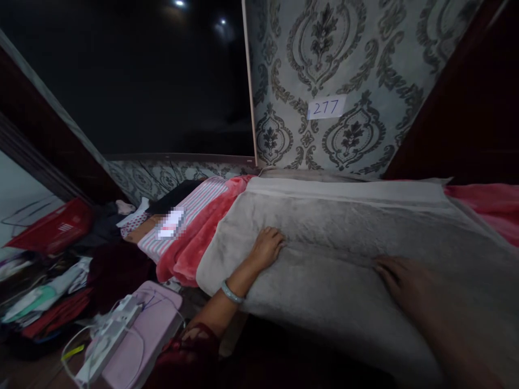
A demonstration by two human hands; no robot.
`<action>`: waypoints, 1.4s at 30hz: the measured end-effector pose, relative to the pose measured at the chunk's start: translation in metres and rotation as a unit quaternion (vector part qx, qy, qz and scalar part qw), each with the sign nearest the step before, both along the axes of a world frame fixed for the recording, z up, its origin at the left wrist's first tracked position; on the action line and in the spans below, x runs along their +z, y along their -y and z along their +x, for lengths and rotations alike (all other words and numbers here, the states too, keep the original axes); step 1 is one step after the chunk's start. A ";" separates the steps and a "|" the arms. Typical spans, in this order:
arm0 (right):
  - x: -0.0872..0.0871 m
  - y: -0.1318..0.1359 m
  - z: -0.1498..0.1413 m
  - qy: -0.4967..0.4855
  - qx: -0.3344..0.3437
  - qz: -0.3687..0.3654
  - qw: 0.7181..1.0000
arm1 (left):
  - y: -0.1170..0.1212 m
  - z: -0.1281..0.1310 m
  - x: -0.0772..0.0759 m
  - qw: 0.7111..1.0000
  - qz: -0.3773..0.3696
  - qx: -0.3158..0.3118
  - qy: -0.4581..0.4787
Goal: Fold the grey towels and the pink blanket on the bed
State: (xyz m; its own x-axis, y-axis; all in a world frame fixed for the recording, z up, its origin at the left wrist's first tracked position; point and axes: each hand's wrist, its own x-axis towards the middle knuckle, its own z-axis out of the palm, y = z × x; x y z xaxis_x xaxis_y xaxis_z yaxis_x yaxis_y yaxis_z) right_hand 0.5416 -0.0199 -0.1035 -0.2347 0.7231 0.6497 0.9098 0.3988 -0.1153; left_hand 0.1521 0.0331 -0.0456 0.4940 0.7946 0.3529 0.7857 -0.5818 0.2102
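A grey plush blanket (324, 286) with a pale border along its far side is spread in front of me. A shallow crease runs across it between my two hands. My left hand (267, 247), with a bracelet (232, 292) on its wrist, rests on the blanket left of centre, fingers lying on the pile and slightly bent. Farther right, my right hand (401, 281) lies on the same crease, palm down with fingers stretched out. No lifted cloth shows in either hand. Red plush fabric (194, 251) and a striped cloth (190, 208) lie beside the blanket's left edge.
A large dark television screen (141, 81) is on the patterned wall, beside a paper marked 277 (326, 107). At lower left are a pink board-like item (158, 308), a white power strip (107, 340) with cables, piled clothes (52, 302) and a red basket (54, 229).
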 end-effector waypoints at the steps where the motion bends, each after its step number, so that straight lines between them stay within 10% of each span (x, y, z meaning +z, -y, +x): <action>1: 0.000 0.000 0.000 0.001 0.004 0.003 1.000 | 0.000 -0.003 0.002 1.000 -0.004 0.001 -0.002; 9: -0.008 -0.004 0.004 -0.023 0.009 -0.005 1.000 | 0.007 -0.092 0.023 0.987 -0.009 0.157 -0.037; 17: -0.007 -0.002 0.006 -0.018 -0.004 -0.034 0.999 | 0.011 -0.168 0.007 0.944 -0.019 0.240 0.227; 26: -0.007 -0.003 0.004 -0.032 -0.003 -0.026 0.999 | 0.009 -0.165 0.018 0.897 -0.097 0.233 0.362; 34: -0.006 -0.004 -0.001 -0.048 -0.004 -0.034 0.998 | 0.003 -0.158 0.030 0.936 -0.028 0.256 0.242; 42: -0.006 -0.008 -0.006 -0.055 -0.003 -0.015 0.998 | -0.001 -0.087 0.020 0.998 0.043 0.055 -0.006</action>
State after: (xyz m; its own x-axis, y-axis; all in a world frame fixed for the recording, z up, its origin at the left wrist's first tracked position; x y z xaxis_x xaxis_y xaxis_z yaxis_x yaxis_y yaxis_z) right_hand 0.5356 -0.0118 -0.1095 -0.1595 0.7444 0.6484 0.8934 0.3882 -0.2259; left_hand 0.0651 0.0337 -0.0251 0.4098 0.8115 0.4166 0.8482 -0.5070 0.1532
